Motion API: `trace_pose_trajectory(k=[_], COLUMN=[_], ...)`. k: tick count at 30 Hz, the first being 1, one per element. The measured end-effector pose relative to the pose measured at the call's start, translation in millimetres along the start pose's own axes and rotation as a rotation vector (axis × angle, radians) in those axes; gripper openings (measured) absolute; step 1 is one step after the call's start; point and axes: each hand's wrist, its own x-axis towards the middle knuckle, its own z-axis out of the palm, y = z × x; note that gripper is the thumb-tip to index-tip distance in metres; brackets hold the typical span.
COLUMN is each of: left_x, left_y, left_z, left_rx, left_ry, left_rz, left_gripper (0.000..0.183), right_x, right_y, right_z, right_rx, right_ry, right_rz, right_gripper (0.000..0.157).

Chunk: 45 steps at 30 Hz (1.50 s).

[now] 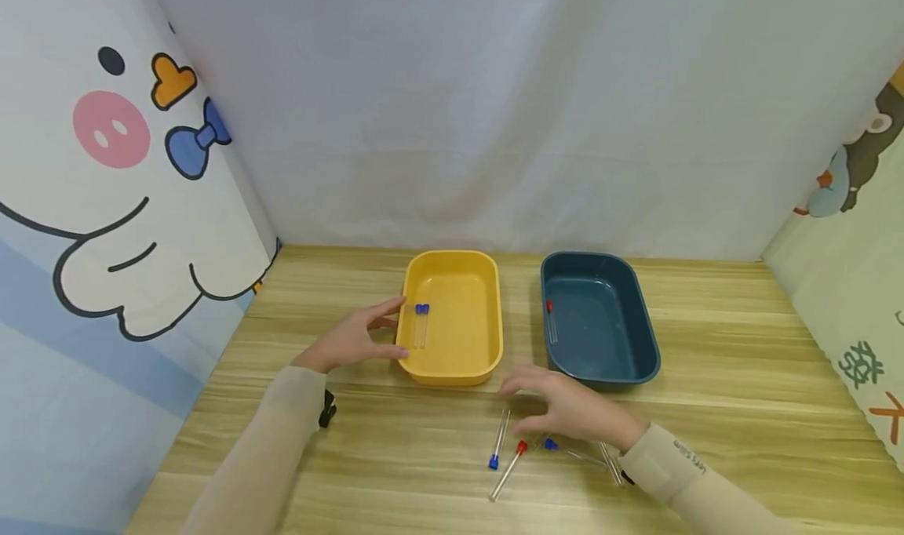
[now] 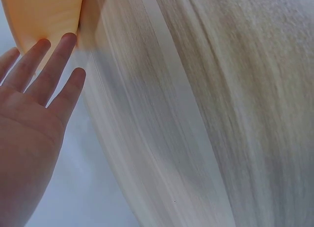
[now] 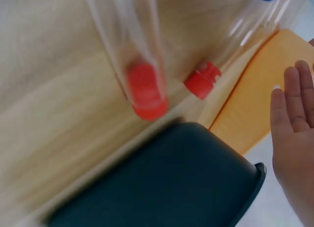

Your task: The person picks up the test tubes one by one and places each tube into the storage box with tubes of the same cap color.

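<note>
My left hand rests at the left wall of a yellow tray, its fingers spread; the left wrist view shows them nearly straight by the tray's outer side. Two blue-capped test tubes lie side by side in that tray. My right hand hovers over loose tubes on the table, thumb and fingers apart, holding nothing visible. Just left of it lie a blue-capped test tube and a red-capped test tube. Another blue cap shows below the hand, which partly hides several tubes.
Right of the yellow tray stands a dark blue tray with one red-capped tube along its left side. A wooden table carries everything. A pale cloth hangs behind, with printed cloth on both sides.
</note>
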Motion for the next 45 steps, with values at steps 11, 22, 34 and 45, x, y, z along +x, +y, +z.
trace_pose_trajectory(k=[11, 22, 34, 45], left_x=[0.1, 0.1, -0.8, -1.6], left_y=[2.1, 2.7, 3.0, 1.8], left_z=[-1.8, -1.6, -1.0, -0.1], left_rx=[0.011, 0.013, 0.002, -0.011], left_ry=[0.002, -0.002, 0.003, -0.003], left_rz=[0.006, 0.003, -0.011, -0.019], left_gripper=[0.107, 0.104, 0.107, 0.108], right_x=[5.2, 10.0, 12.9, 11.1], right_y=[4.4, 5.0, 3.1, 6.1], right_z=[13.3, 19.7, 23.1, 25.5], right_rx=[-0.044, -0.090, -0.191, -0.237], right_ry=[-0.050, -0.091, -0.049, 0.011], right_rz=[-0.020, -0.007, -0.070, -0.052], right_gripper=[0.035, 0.028, 0.013, 0.009])
